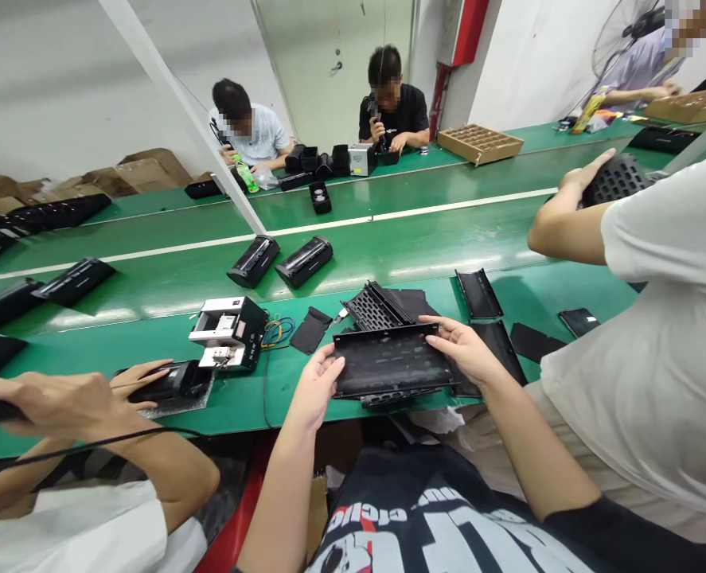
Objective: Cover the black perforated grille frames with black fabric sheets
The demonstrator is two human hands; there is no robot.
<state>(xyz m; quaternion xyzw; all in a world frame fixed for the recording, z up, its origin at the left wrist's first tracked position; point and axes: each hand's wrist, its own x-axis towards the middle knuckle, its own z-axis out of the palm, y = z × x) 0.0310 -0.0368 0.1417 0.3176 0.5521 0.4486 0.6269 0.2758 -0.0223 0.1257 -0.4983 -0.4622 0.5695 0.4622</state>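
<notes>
My left hand (315, 387) grips the left end of a flat black plastic panel (392, 364) that lies on the green table (150, 350) right in front of me. My right hand (463, 348) holds the panel's right end, fingers curled over its top edge. Just behind the panel lies a black perforated grille (372, 309). More black panels (477, 293) lie to the right of it.
A white-and-black device (228, 332) with coloured wires stands to the left. A co-worker's hands (83, 398) at left hold a black unit. Another person in white at right holds a grille (615, 179). Two black units (281, 261) sit on the belt; two people work opposite.
</notes>
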